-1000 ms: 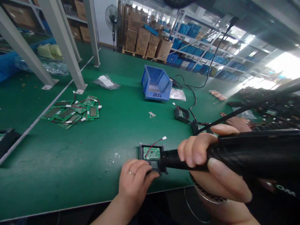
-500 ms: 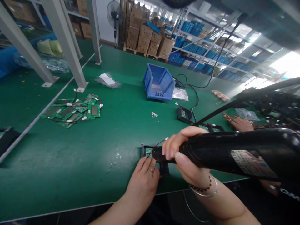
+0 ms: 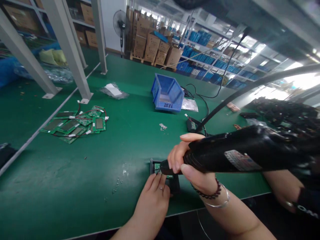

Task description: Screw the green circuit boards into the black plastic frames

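Note:
In my right hand (image 3: 192, 163) is a black electric screwdriver (image 3: 225, 155), the fingers wrapped round its narrow front part. Its nose points left and down into a black plastic housing (image 3: 176, 185) on the green bench near the front edge. A green circuit board (image 3: 157, 166) lies inside the housing. My left hand (image 3: 153, 196) grips the housing's near side, its fingertips close together beside the screwdriver's tip. The bit and the screw spot are mostly hidden by the nose and fingers.
Small screws (image 3: 163, 126) lie in a pile beyond the housing, with small clear bits (image 3: 125, 171) to the left. Circuit boards with displays (image 3: 99, 123) are heaped at left. A blue bin (image 3: 168, 106) stands behind. Another black housing (image 3: 192, 124) and a co-worker's arm (image 3: 283, 186) are at right.
The screwdriver's body has tilted, its rear end rising a little. The red wire and white plug above the housing are out of sight. The co-worker's hand at right has left view.

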### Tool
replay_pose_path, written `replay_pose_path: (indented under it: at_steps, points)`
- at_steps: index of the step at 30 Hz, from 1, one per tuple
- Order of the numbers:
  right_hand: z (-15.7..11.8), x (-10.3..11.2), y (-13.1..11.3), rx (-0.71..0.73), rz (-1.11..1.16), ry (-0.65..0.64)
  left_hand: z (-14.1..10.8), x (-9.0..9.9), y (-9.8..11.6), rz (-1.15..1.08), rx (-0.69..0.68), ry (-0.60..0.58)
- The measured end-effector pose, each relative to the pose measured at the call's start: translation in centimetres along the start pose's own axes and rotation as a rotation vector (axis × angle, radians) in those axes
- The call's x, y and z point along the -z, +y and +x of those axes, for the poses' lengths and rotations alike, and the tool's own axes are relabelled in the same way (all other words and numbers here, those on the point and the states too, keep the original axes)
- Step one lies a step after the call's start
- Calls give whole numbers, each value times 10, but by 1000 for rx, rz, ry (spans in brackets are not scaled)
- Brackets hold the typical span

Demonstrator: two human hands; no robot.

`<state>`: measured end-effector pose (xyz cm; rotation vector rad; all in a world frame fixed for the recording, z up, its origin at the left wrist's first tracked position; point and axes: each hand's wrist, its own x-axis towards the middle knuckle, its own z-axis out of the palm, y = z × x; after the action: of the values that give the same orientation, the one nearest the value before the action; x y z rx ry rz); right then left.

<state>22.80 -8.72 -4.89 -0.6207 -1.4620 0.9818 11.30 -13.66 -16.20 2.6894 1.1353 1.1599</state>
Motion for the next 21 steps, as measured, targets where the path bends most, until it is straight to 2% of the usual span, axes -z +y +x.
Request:
replay_pose_path:
  at_steps: [2, 4, 7, 9, 12, 15, 18, 21]
  points:
    - [12, 9, -4, 26, 83, 79, 0, 0, 0, -19, 4, 15]
    - [27, 21, -5, 97, 106, 272, -1, -2, -1, -34, -10, 33]
    - [49, 43, 7, 268, -21, 566, -1, -6, -3, -51, -10, 72]
    - [61, 57, 24, 328, -150, 662, -1, -9, -4, -47, -12, 110]
    - [71, 70, 56, 315, -265, 692, 1, -11, -6, -46, -26, 161]
    - [75, 73, 77, 305, -333, 670, 5, -10, -6, -76, -29, 204]
    - [75, 70, 83, 313, -385, 617, 10, -7, -7, -109, -38, 237]
    - [70, 64, 73, 325, -373, 593, 14, -1, -9, -141, -35, 254]
